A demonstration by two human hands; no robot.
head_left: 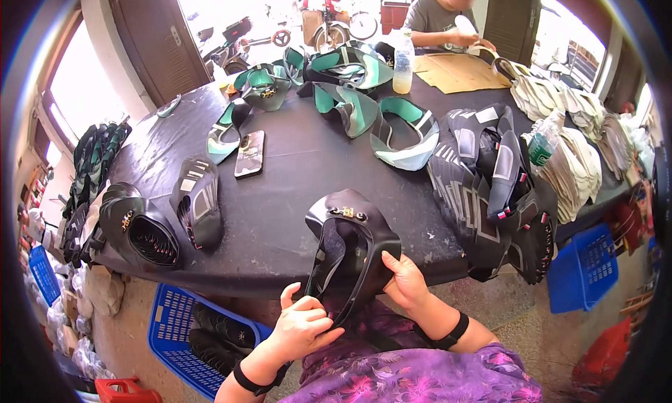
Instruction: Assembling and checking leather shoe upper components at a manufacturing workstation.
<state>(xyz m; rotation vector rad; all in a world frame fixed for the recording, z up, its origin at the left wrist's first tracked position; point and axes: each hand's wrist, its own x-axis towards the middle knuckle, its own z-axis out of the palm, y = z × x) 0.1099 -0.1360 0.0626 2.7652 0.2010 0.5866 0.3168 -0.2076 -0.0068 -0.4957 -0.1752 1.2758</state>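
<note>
A black shoe upper (383, 233) with a gold ornament on its front is held up over the table's near edge. My right hand (406, 282) grips its right side, thumb on top. At its lower left end, the fingers of my left hand (304, 324) are closed on the edge, the index finger raised. What lies under those fingers is hidden. To the left on the table are a stack of black shoe uppers (120, 201) with a gold ornament and a bundle of dark grey-striped pieces (205, 193). A large pile of similar dark pieces (470, 168) lies to the right.
Green-lined uppers (344, 107), a phone (250, 154) and a bottle (403, 63) lie or stand farther back on the black table (301, 172). A blue basket (178, 333) of black uppers sits below left, another (583, 268) at right. A person (437, 21) works across the table beside cardboard (462, 72).
</note>
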